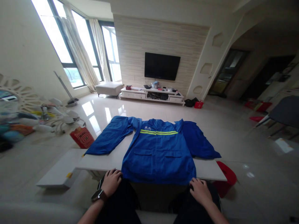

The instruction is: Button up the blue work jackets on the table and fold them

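A blue work jacket (158, 155) with yellow-green stripes across the chest lies spread front-up on the white table (114, 163), collar away from me. Its lower hem hangs over the near edge. Blue cloth spreads to the left (109, 135) and right (199, 141) of the jacket; whether it is sleeves or separate garments I cannot tell. My left hand (112, 182), a watch on its wrist, rests on my left knee near the hem's left corner. On my right knee lies my right hand (200, 190), close to the right corner. Both hold nothing, fingers apart and draped over the knees.
A red stool (225, 179) stands by the table's right end. To the left are a white low panel (58, 171) and a red bag (81, 137). Beyond the tiled floor, a TV cabinet (151, 96) stands under a wall television (162, 66).
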The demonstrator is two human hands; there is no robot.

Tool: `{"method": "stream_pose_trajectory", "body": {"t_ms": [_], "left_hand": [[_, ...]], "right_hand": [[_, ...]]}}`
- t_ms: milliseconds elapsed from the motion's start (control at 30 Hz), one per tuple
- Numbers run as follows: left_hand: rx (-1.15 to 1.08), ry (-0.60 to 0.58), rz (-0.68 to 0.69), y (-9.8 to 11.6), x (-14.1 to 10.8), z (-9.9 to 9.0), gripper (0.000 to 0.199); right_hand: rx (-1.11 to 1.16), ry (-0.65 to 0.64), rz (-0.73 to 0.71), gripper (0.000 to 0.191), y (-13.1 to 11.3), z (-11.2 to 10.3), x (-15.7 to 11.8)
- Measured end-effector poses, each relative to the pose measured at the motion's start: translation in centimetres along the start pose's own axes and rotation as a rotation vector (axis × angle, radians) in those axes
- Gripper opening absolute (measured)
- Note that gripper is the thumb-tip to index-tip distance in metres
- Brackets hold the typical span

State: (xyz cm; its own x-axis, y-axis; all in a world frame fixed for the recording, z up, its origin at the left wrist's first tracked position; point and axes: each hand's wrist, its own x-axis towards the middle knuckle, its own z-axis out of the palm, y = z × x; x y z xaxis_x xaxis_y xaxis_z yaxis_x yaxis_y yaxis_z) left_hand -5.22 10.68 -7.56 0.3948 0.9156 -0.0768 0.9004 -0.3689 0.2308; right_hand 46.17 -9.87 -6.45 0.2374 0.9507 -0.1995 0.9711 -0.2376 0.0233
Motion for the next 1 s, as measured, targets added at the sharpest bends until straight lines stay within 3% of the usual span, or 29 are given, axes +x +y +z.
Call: {"method": "stream_pose_trajectory", "body": {"t_ms": [100, 233, 400, 533, 700, 767, 900, 1000], "left_hand": [[-0.176, 0.002, -0.055, -1.5, 1.8, -0.7, 0.036], [-0.348, 0.076, -0.123, -5.1, 7.5, -1.9, 0.042], [-0.283, 0.079, -0.292, -8.4, 16.6, -2.7, 0.057], [-0.149, 0.108, -0.478, -9.5, 21.4, -1.3, 0.064], [-0.118, 0.072, -0.484, -8.7, 24.2, 2.7, 0.059], [-0.112, 0.052, -0.465, -7.4, 24.9, 3.6, 0.058], [-0.123, -0.026, -0.441, -4.5, 25.1, 3.8, 0.062], [-0.131, -0.042, -0.454, -2.8, 24.0, 3.5, 0.059]], "right_hand": [[-0.017, -0.036, 0.013, 0.049, -0.5, 0.1, 0.7], [0.068, -0.121, -0.007, 0.079, -3.7, 0.7, 2.8], [0.131, -0.2, -0.085, 0.107, -9.4, 2.3, 7.1], [0.198, -0.252, -0.108, 0.108, -10.9, 5.0, 10.2], [0.228, -0.235, -0.066, 0.079, -10.2, 7.9, 11.8], [0.225, -0.247, -0.058, 0.078, -10.0, 8.0, 11.9], [0.227, -0.349, -0.062, 0.084, -10.0, 7.2, 11.7], [0.224, -0.338, -0.07, 0.081, -10.2, 6.5, 11.4]]}}
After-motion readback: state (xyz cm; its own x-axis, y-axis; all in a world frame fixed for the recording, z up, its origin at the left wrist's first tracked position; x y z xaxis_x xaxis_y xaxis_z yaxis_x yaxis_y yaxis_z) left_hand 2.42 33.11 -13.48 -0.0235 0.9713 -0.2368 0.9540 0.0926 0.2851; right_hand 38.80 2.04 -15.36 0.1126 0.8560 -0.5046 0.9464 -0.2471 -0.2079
